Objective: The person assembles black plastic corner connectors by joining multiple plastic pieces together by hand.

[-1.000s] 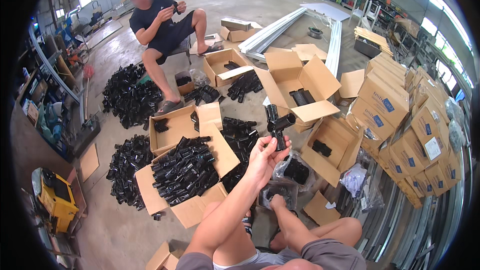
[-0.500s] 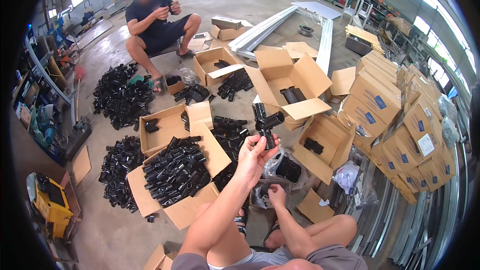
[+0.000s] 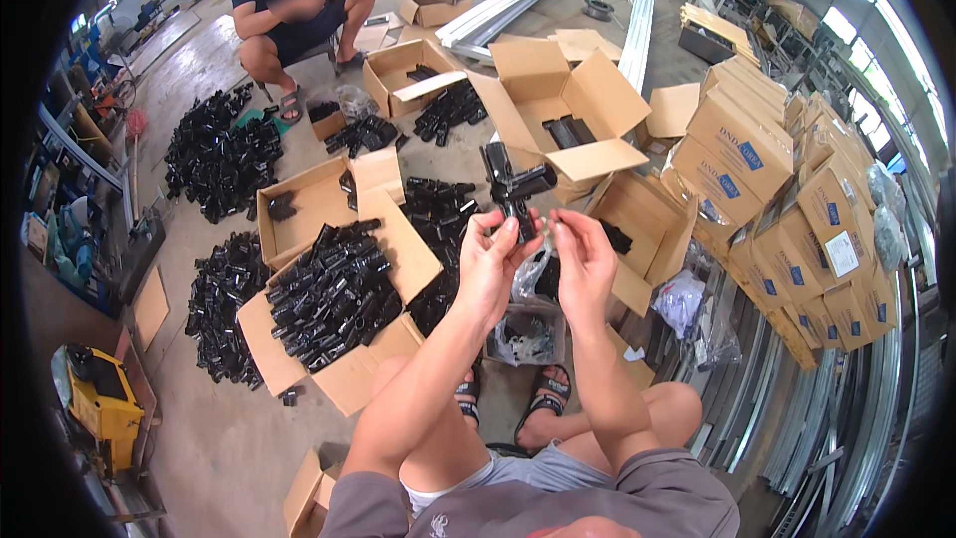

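My left hand (image 3: 488, 264) is closed around the lower end of a black branched pipe fitting (image 3: 516, 185), raised in front of me. A side arm of the fitting points to the right. Close beside it is my right hand (image 3: 586, 257), its thumb and fingertips pinched together; whatever sits between them is too small to make out. Below both hands, a clear plastic tub (image 3: 528, 357) with small metallic-looking parts stands between my feet. An open carton (image 3: 416, 264) heaped with black fittings (image 3: 334, 291) lies to the left of my left forearm.
Loose piles of black fittings (image 3: 224, 154) cover the floor at left. Open cartons (image 3: 607, 90) stand ahead, and stacked sealed cartons (image 3: 742, 144) on a pallet at right. Metal profiles (image 3: 787, 438) lie at lower right. Another person (image 3: 294, 15) sits at the far left.
My right hand has risen from the plastic tub to beside the fitting, fingertips pinched. My left hand, still holding the fitting, is slightly lower and further left in view. The whole view has shifted.
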Demonstrator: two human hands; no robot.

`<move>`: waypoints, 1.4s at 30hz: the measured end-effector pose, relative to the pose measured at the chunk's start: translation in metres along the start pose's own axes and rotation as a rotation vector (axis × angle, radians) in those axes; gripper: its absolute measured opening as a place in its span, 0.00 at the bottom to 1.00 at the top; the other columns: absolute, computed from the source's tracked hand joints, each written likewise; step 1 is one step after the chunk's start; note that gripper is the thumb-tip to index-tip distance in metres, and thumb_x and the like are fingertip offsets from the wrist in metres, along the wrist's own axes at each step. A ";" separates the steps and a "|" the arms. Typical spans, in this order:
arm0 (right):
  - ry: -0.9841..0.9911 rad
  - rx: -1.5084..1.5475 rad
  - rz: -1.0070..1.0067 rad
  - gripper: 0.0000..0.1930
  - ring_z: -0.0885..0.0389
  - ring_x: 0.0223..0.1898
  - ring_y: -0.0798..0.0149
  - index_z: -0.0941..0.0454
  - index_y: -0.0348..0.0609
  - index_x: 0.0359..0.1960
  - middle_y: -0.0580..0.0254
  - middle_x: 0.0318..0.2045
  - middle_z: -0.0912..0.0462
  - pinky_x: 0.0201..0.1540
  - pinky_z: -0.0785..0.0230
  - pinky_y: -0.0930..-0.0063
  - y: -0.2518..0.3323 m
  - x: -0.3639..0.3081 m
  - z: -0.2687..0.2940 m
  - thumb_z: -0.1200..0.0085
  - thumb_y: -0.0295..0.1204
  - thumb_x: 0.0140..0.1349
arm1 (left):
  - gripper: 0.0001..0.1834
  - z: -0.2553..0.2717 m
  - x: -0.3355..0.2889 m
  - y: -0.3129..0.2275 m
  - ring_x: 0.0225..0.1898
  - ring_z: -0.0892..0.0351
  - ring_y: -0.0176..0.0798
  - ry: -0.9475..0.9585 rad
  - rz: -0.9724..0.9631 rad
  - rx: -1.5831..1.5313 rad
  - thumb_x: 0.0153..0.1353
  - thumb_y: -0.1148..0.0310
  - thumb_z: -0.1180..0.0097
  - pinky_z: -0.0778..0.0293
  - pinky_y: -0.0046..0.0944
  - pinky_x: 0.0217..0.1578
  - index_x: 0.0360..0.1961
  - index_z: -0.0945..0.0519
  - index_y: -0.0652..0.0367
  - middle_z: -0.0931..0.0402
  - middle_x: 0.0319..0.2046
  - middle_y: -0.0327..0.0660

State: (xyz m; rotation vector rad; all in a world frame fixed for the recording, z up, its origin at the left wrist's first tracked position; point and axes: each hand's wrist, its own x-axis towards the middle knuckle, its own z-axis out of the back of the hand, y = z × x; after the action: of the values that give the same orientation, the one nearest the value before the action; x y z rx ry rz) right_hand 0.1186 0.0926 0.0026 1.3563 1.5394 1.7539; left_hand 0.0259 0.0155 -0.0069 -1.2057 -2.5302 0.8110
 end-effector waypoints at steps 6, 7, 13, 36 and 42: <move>0.024 0.016 -0.049 0.08 0.20 0.41 0.71 0.15 0.36 0.40 0.60 0.43 0.18 0.43 0.27 0.78 -0.002 0.012 -0.021 0.37 0.23 0.59 | 0.10 -0.002 -0.006 0.002 0.46 0.19 0.36 -0.020 -0.068 0.050 0.69 0.72 0.46 0.20 0.41 0.50 0.47 0.34 0.55 0.20 0.44 0.43; 0.026 0.065 -0.083 0.09 0.20 0.41 0.71 0.15 0.35 0.41 0.60 0.43 0.18 0.43 0.27 0.78 -0.003 0.012 -0.023 0.37 0.22 0.59 | 0.10 -0.004 -0.007 0.002 0.46 0.19 0.36 -0.021 -0.068 0.047 0.69 0.72 0.46 0.20 0.41 0.50 0.47 0.34 0.55 0.20 0.44 0.43; -0.060 0.307 -0.218 0.09 0.19 0.42 0.71 0.17 0.32 0.42 0.60 0.43 0.17 0.45 0.27 0.78 -0.004 0.012 -0.031 0.38 0.20 0.60 | 0.12 -0.005 -0.004 0.001 0.45 0.20 0.32 -0.041 -0.134 0.089 0.68 0.72 0.45 0.21 0.40 0.48 0.47 0.35 0.55 0.20 0.43 0.41; -0.022 0.269 -0.219 0.07 0.19 0.41 0.73 0.17 0.35 0.40 0.63 0.38 0.16 0.46 0.28 0.79 -0.001 0.011 -0.027 0.37 0.20 0.60 | 0.14 -0.003 -0.003 0.003 0.47 0.22 0.32 0.027 -0.285 0.243 0.66 0.82 0.47 0.25 0.32 0.48 0.45 0.39 0.61 0.22 0.46 0.50; -0.045 0.327 -0.279 0.09 0.19 0.43 0.72 0.17 0.33 0.41 0.62 0.41 0.17 0.49 0.28 0.78 -0.012 0.007 -0.025 0.37 0.19 0.59 | 0.13 -0.006 -0.006 0.002 0.47 0.22 0.32 -0.027 -0.237 0.225 0.66 0.82 0.48 0.25 0.31 0.47 0.45 0.39 0.61 0.22 0.46 0.50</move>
State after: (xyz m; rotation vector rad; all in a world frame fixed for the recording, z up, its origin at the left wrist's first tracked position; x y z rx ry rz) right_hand 0.0905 0.0899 -0.0035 1.2392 1.9470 1.3382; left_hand 0.0340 0.0143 -0.0026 -0.8138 -2.4596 1.0223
